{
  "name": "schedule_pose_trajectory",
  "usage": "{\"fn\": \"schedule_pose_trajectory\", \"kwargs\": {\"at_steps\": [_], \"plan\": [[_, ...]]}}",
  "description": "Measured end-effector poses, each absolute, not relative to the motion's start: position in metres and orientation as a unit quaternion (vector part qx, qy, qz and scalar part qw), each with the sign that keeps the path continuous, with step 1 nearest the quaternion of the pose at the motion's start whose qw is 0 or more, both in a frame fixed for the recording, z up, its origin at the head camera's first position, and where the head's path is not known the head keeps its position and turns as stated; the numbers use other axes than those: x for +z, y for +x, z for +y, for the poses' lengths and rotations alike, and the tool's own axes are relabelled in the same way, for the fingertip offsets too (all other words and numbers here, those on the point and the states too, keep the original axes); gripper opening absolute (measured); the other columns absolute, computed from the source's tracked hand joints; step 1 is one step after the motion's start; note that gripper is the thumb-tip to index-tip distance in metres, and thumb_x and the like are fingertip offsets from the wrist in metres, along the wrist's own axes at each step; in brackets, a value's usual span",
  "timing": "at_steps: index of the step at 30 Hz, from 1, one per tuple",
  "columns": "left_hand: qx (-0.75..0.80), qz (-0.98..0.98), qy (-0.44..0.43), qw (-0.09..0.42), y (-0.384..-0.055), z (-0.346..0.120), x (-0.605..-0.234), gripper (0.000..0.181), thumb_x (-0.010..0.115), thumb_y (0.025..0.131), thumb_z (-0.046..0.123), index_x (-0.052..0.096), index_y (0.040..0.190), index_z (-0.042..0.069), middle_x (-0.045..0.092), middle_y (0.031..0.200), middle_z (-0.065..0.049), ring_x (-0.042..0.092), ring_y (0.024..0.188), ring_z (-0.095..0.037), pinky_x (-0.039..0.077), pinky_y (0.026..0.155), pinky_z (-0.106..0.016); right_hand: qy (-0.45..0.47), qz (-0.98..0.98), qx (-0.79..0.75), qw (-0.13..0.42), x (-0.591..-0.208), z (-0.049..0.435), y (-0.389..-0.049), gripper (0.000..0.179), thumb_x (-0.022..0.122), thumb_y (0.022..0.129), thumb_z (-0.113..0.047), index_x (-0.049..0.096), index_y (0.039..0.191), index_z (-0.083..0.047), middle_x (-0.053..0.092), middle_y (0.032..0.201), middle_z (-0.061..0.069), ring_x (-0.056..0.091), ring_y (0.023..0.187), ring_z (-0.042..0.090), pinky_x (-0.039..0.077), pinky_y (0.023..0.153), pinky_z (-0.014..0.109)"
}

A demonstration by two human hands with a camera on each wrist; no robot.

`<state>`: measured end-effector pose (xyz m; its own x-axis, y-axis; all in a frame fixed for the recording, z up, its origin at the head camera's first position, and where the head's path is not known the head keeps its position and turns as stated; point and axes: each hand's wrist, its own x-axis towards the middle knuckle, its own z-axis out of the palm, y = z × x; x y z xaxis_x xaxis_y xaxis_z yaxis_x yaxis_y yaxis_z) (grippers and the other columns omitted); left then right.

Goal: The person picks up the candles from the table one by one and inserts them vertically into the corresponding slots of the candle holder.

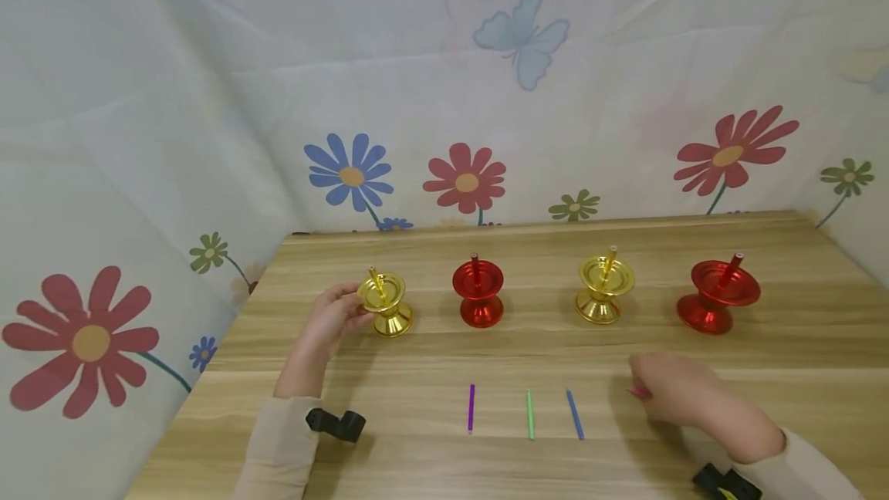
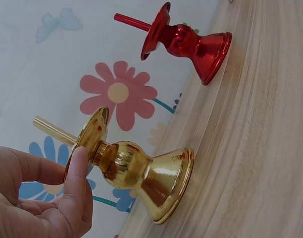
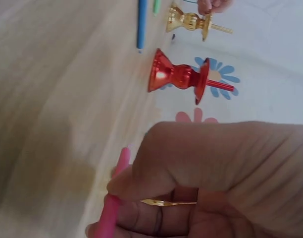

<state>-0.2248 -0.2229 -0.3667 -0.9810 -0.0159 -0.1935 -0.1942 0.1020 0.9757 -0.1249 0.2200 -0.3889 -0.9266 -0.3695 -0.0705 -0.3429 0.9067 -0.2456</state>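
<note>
The left hand (image 1: 332,316) pinches the leftmost shiny gold metallic pedestal holder (image 1: 393,321) by its rim (image 2: 95,130). Well right of that holder, the right hand's grip (image 1: 677,388) pinches a slender pink plastic-looking rod (image 3: 110,213): probably light, stiff, slightly slippery, best held at mid-length.
</note>
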Motion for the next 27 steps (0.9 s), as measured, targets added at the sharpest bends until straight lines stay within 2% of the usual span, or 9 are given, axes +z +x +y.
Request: {"fn": "schedule_pose_trajectory", "kwargs": {"at_steps": [8, 14, 21, 27], "plan": [[0.680, 0.726, -0.077, 0.069, -0.225, -0.222, -0.372, 0.043, 0.039, 0.098, 0.004, 0.034, 0.136, -0.015, 0.050, 0.110, -0.013, 0.056, 0.082, -0.007, 0.054, 0.077, -0.018, -0.185, 0.972, -0.129, 0.066, -0.380, 0.219, -0.121, 0.028, 0.066, 0.066, 0.003, 0.045, 0.067, -0.015, 0.041, 0.061, -0.005, 0.037, 0.057, 0.012, 0.029, 0.049, 0.025], [0.678, 0.727, -0.080, 0.071, -0.225, -0.222, -0.371, 0.045, 0.037, 0.097, 0.004, 0.032, 0.138, -0.015, 0.047, 0.118, -0.018, 0.056, 0.084, -0.008, 0.054, 0.078, -0.018, -0.213, 0.968, -0.129, 0.025, -0.374, 0.206, -0.121, 0.027, 0.067, 0.077, 0.001, 0.047, 0.068, -0.013, 0.040, 0.064, -0.003, 0.036, 0.058, 0.012, 0.030, 0.049, 0.024], [0.680, 0.726, -0.081, 0.070, -0.225, -0.222, -0.368, 0.046, 0.037, 0.097, 0.005, 0.033, 0.138, -0.014, 0.047, 0.120, -0.018, 0.056, 0.086, -0.009, 0.054, 0.075, -0.015, -0.214, 0.967, -0.135, 0.004, -0.362, 0.195, -0.125, 0.022, 0.065, 0.072, 0.005, 0.051, 0.071, -0.011, 0.044, 0.063, -0.004, 0.038, 0.058, 0.012, 0.032, 0.050, 0.025], [0.686, 0.720, -0.080, 0.072, -0.226, -0.222, -0.368, 0.043, 0.037, 0.097, 0.004, 0.035, 0.137, -0.014, 0.047, 0.119, -0.017, 0.056, 0.087, -0.009, 0.053, 0.076, -0.015, -0.204, 0.966, -0.154, -0.029, -0.352, 0.186, -0.125, 0.022, 0.062, 0.070, 0.002, 0.047, 0.066, -0.014, 0.038, 0.060, -0.005, 0.035, 0.056, 0.010, 0.026, 0.049, 0.023]]}}
